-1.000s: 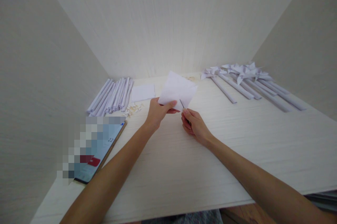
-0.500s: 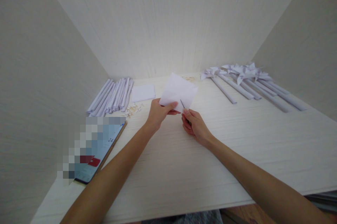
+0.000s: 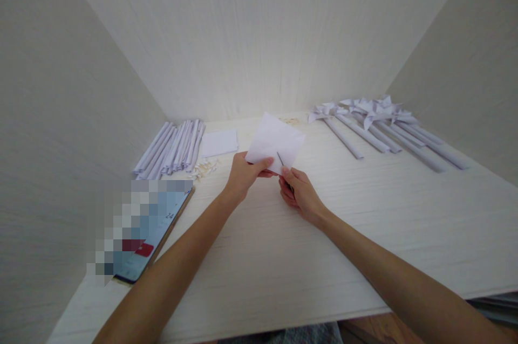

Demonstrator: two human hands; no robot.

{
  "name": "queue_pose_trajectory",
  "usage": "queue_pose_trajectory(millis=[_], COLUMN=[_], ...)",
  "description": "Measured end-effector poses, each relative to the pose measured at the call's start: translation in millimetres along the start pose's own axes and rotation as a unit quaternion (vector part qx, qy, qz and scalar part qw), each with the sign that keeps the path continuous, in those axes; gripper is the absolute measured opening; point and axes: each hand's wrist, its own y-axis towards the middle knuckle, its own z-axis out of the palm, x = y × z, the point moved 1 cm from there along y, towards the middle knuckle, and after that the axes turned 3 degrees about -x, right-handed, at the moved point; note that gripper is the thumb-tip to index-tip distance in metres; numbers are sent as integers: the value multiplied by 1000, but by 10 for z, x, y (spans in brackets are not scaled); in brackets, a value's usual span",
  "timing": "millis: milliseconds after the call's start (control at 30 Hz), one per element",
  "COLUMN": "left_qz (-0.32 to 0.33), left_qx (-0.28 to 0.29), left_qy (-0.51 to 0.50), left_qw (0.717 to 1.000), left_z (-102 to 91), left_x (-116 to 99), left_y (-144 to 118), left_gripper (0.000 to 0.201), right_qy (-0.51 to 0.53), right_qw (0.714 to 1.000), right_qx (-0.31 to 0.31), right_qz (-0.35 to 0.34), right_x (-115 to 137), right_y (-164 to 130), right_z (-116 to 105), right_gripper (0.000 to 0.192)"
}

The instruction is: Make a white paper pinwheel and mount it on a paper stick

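A square sheet of white paper [image 3: 275, 136] is held up above the table, one corner pointing away from me. My left hand [image 3: 247, 171] pinches its near left edge, thumb on top and fingers underneath. In my right hand [image 3: 300, 193] is a pair of scissors [image 3: 280, 158], closed in the fingers. One thin dark blade lies over the sheet near its lower corner; my fingers hide most of the handles.
Rolled white paper sticks [image 3: 178, 147] lie at left beside a stack of paper squares [image 3: 219, 143] and small pale pieces [image 3: 204, 169]. A phone [image 3: 162, 225] rests near my left forearm. Several paper pinwheels [image 3: 372, 117] on sticks lie at back right. Walls enclose the table [image 3: 259, 258].
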Motion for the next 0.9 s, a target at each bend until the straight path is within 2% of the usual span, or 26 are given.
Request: queue_pose_trajectory(millis=[900], left_qz=[-9], left_qx=[5], left_qy=[-10], left_qw=[1000], left_z=[3], left_x=[8], left_y=[-1], left_gripper=[23], right_qy=[7], right_qw=[1000], right_qx=[-2], right_qz=[-7], right_x=[-3], right_y=[-3], right_z=[2], right_gripper=[41])
